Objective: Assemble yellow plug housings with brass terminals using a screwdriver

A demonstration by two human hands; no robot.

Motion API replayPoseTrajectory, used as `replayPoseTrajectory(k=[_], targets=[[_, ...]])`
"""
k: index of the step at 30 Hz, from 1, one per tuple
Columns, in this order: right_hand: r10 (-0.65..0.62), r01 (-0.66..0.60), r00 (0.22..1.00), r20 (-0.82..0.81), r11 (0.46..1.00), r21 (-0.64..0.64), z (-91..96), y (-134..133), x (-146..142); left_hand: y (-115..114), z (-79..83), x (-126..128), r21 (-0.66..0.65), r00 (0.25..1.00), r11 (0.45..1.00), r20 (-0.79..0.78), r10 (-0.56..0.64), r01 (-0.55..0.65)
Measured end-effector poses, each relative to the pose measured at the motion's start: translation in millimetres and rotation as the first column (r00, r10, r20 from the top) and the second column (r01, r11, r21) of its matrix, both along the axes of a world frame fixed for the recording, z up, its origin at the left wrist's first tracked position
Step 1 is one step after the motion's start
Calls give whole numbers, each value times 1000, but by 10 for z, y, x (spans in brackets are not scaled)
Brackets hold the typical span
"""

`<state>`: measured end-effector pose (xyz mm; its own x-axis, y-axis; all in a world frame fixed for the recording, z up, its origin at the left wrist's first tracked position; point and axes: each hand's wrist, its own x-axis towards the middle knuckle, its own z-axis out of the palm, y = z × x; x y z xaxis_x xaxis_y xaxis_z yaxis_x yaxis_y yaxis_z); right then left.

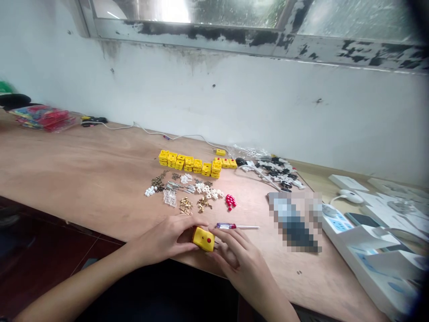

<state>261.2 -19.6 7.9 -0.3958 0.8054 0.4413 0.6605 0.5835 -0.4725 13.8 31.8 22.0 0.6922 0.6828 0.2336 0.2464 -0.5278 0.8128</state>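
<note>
A yellow plastic cube block with a red dot on its top sits at the table's near edge, held between my left hand and my right hand. My left fingers grip its left side, while my right fingers wrap its right end. Just beyond my right hand lies a screwdriver with a clear and red handle. Rows of matching yellow blocks stand farther back, with small metal and white parts and red beads in front of them.
Black and white plastic parts lie right of the yellow rows, next to a pixelated blurred patch. A white power strip, a phone and white boxes crowd the right. Coloured plastic bags lie far left, against the wall.
</note>
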Motion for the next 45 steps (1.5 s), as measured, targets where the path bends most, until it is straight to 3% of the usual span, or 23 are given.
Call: replayPoseTrajectory(k=[13, 20, 25, 29, 32, 35, 37, 39, 42, 45], targets=[[49, -49, 999, 0, 998, -36, 63, 30, -34, 18, -1, 18, 125, 999, 992, -27, -22, 25], [40, -38, 998, 57, 998, -41, 69, 7, 56, -8, 18, 35, 280, 992, 959, -123, -17, 51], [-121, 98, 974, 192, 987, 128, 22, 119, 385, -43, -9, 46, 396, 984, 916, -180, 7, 66], [-72, 23, 920, 384, 991, 131, -3, 235, 521, -51, -7, 35, 463, 980, 885, -195, 37, 58], [-14, -45, 900, 437, 991, 125, 170, 319, 484, -40, -11, 40, 505, 980, 861, -193, 50, 55], [14, -69, 951, 310, 983, 168, 514, 445, 372, -45, -47, 63, 533, 981, 845, -186, 56, 53], [60, -74, 994, 91, 984, 161, 736, 562, 272, -63, -75, 72, 537, 983, 842, -174, 56, 47], [75, -61, 989, -125, 992, 106, 873, 696, 165, -59, -75, 52, 529, 986, 848, -151, 66, 24], [87, -80, 960, -266, 996, 40, 872, 879, 22, 116, 36, -83, 497, 980, 864, -117, 158, -80], [130, -102, 960, -250, 988, 119, 700, 989, -56, 586, 260, -342, 466, 927, 850, -141, 347, -247]])
